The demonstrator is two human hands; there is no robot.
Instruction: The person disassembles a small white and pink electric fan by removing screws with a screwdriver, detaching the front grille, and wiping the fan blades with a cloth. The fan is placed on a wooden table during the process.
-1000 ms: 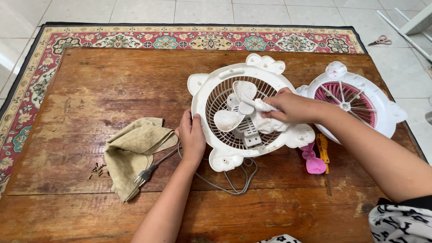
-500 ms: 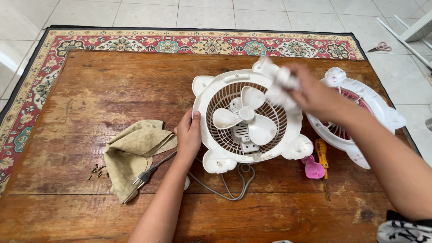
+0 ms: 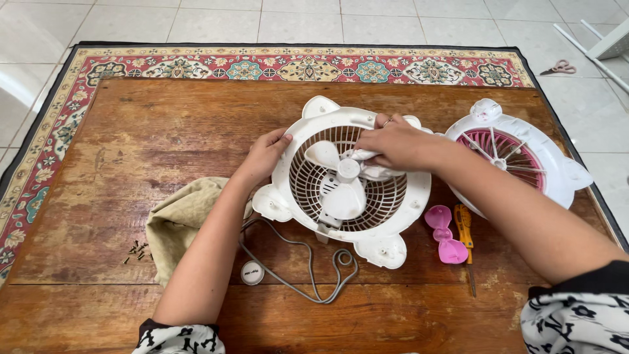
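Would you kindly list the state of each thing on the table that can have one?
Fan body: open, front cover off, blades bare.
Front cover: detached, lying beside the fan body.
Power cord: unplugged, loose on the table.
Beige cloth: crumpled, unused.
Screwdriver: lying idle.
Left hand: gripping the fan rim.
Right hand: pressing a white wipe on a blade.

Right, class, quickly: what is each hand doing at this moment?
Left hand: gripping the rim of the white fan housing.
Right hand: closed on a white cloth, pressed to the fan blades.
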